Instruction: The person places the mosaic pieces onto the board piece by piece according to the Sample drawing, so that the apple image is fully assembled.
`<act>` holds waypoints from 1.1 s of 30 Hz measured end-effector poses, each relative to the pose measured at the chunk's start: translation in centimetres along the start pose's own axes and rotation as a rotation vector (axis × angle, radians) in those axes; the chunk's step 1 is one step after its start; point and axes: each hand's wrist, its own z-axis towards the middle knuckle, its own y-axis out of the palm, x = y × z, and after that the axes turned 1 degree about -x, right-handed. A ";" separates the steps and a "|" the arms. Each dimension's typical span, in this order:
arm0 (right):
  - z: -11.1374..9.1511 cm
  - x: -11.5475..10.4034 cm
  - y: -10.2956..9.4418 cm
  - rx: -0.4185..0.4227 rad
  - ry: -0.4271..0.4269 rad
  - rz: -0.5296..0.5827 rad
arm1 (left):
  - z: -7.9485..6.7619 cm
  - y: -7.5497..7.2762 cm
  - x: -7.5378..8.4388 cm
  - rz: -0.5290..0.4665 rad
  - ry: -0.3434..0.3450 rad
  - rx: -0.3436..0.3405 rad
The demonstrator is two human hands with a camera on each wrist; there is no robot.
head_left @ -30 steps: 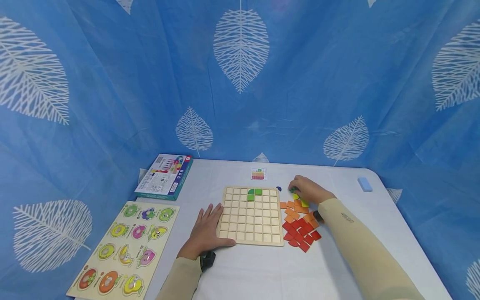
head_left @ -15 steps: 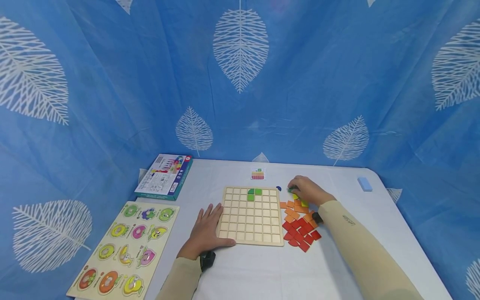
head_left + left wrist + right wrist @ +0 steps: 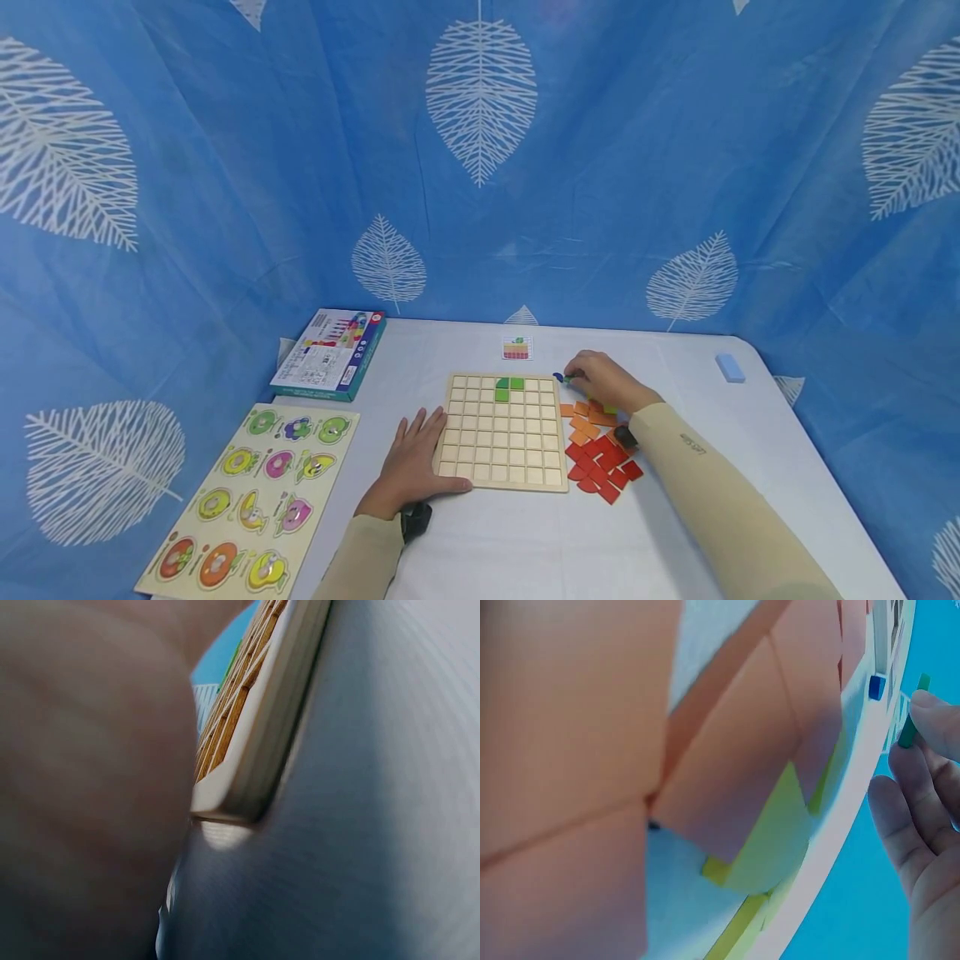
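Observation:
My left hand [image 3: 411, 462] lies with straight, spread fingers at the left edge of a wooden grid board [image 3: 501, 446]; its thumb is at the near corner. In the left wrist view the board's edge [image 3: 262, 742] shows beside the blurred palm. Three green tiles [image 3: 502, 396] sit in the board's upper rows. Beyond the board's far right corner, my right hand [image 3: 606, 382] pinches a small green tile [image 3: 907, 733] between thumb and finger, clear in the right wrist view. A dark blue tile [image 3: 558, 377] lies just left of those fingertips.
Orange tiles [image 3: 585, 429] and red tiles [image 3: 600, 458] are heaped right of the board, with yellow ones [image 3: 780, 832] partly hidden by my right hand. A picture card [image 3: 517, 347] lies behind the board. Leftward are a box [image 3: 327, 353] and a fruit puzzle [image 3: 251, 500]; a blue block [image 3: 729, 368] sits far right.
My right hand has moved left from above the yellow tiles towards the blue tile, carrying the green tile. The left hand and the board have stayed put.

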 end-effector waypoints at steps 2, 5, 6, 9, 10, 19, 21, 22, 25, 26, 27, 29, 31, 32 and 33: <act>0.0 -0.2 0.1 -0.002 0.003 0.002 | 0.0 0.0 0.0 0.000 0.000 0.000; 0.2 -0.5 0.2 -0.004 -0.003 0.005 | 0.0 0.0 -0.1 0.004 -0.001 0.002; 0.2 -0.7 0.2 -0.007 -0.007 0.008 | 0.0 0.0 -0.1 0.006 -0.001 0.002; 0.3 -0.9 0.3 -0.010 -0.041 0.012 | 0.0 0.1 -0.2 0.006 -0.003 0.004; 0.3 -1.0 0.4 -0.009 -0.054 0.015 | 0.0 0.1 -0.2 0.006 -0.004 0.006; 0.8 -2.3 1.5 -0.003 -0.148 0.061 | 0.0 0.0 -0.1 0.006 -0.010 -0.005; 1.0 -2.8 1.7 -0.007 -0.167 0.064 | -0.1 0.0 -0.1 0.008 -0.011 -0.002; 1.2 -3.0 1.9 -0.009 -0.178 0.064 | -0.1 0.0 -0.1 0.010 -0.012 0.001; 1.6 -3.8 2.3 -0.034 -0.188 0.072 | 0.0 0.0 -0.1 0.007 -0.014 0.004; 1.7 -4.0 2.5 -0.042 -0.190 0.073 | 0.0 0.0 -0.1 0.009 -0.013 0.003; 1.8 -4.2 2.6 -0.047 -0.202 0.074 | 0.0 0.0 -0.1 0.007 -0.014 0.001; 2.0 -4.6 2.8 -0.059 -0.204 0.075 | 0.0 0.1 -0.1 0.009 -0.012 -0.004; 2.1 -4.9 3.0 -0.059 -0.219 0.072 | -0.1 0.1 -0.1 0.012 -0.009 -0.005; 2.2 -5.0 3.1 -0.055 -0.231 0.070 | -0.1 0.2 -0.1 0.012 -0.008 -0.004; 2.3 -5.1 3.2 -0.053 -0.239 0.064 | -0.1 0.2 -0.1 0.010 -0.007 -0.004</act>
